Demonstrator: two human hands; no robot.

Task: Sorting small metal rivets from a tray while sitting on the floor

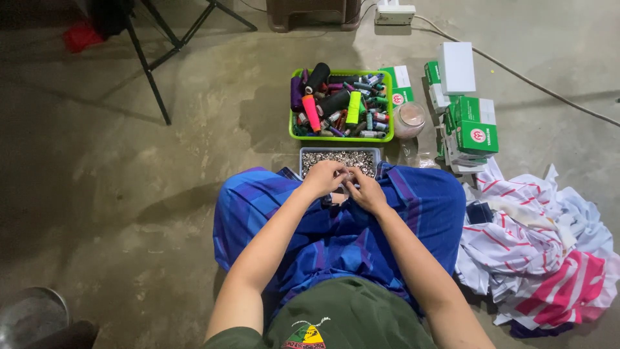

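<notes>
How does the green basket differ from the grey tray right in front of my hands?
The green basket is larger and lies farther away, past the grey tray. The basket holds colourful thread spools; the tray holds small pale metallic-looking pieces. The left hand and right hand meet at the tray's near edge, not near the basket. Both are rectangular and sit on the floor.

A bare concrete floor, mottled grey and stained, is seen throughout. Black folding stand legs are planted at the upper left, beside something red. A brown plastic stool is set at the top edge, with a white power strip beside it; its cable is trailed across the floor to the right. The light is dim, brighter toward the right.
</notes>
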